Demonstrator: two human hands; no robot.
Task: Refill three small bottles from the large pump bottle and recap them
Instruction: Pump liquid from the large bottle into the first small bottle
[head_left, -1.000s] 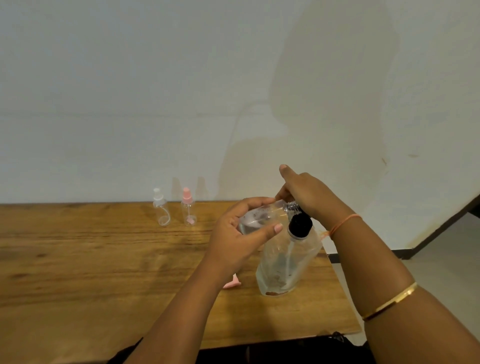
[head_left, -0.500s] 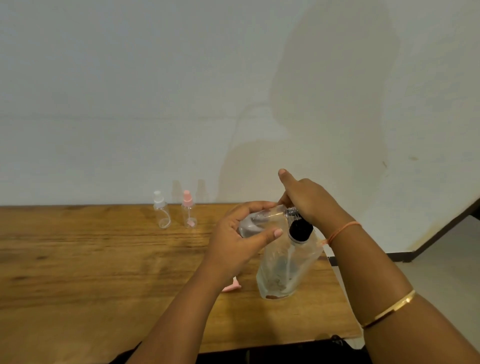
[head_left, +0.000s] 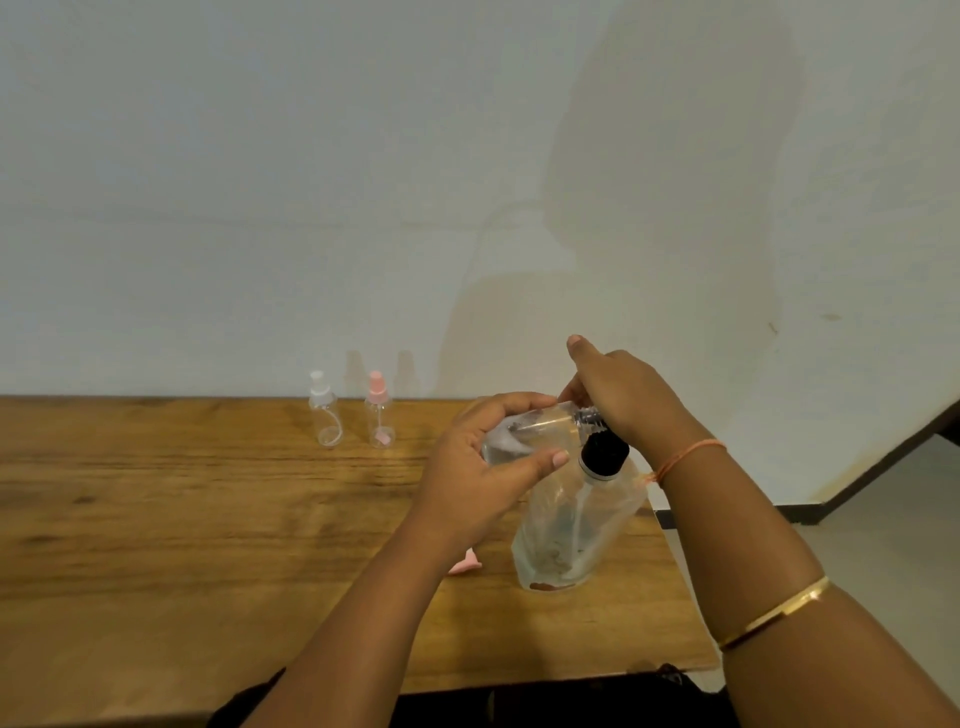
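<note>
Head view: we see our left hand (head_left: 483, 467) curled around a small clear bottle (head_left: 524, 436), thumb on the near side and fingers over the far side. The bottle lies on its side in the air above the counter (head_left: 182, 519), with its neck pointing to 3 o'clock. Our right hand (head_left: 618, 395) meets it at that end. Its fingers are bent down and pinch the ribbed neck, with one finger raised toward 12 o'clock. We cannot tell whether a cap sits under those fingers.

Just at 5 o'clock from the held bottle, a clear refill pouch (head_left: 571, 530) stands upright on the counter. Its black cap (head_left: 602, 454) is right under our right wrist and close to the left thumb tip.

Well apart, at 9 to 10 o'clock from the hands, two more small bottles stand near the wall (head_left: 363, 182): a white-topped bottle (head_left: 323, 413) and, beside it, a pink-topped bottle (head_left: 378, 413). A small pink piece (head_left: 466, 564) lies on the counter, peeking out under our left wrist.
</note>
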